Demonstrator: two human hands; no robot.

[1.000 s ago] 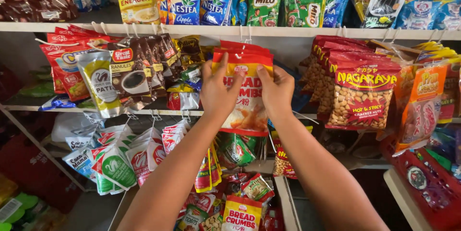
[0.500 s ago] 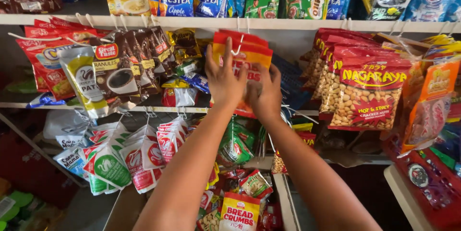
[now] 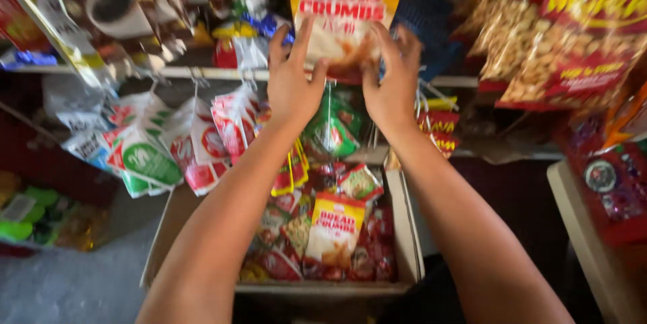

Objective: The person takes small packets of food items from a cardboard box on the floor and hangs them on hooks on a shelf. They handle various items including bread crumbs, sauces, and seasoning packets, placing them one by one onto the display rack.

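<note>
Fingers [image 3: 301, 36] of both hands spread loosely against the lower edge of a hanging orange breadcrumb packet [image 3: 347, 1], not clamped, so it could swing or slip off its hook into the cardboard box [image 3: 411, 236] below.

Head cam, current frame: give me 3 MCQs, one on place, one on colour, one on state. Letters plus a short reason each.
1. Where is the cardboard box?
A. below the hands
B. on the top shelf
C. behind the hanging nut packs

2. Top band of the hanging breadcrumb packet?
A. blue
B. orange-yellow
C. black

3. The left hand and right hand are:
A. in the box
B. at the hanging packet's lower part
C. at the person's sides

A: the box sits under the forearms.
B: its top is orange-yellow.
B: fingers of both touch its lower edge.
</note>
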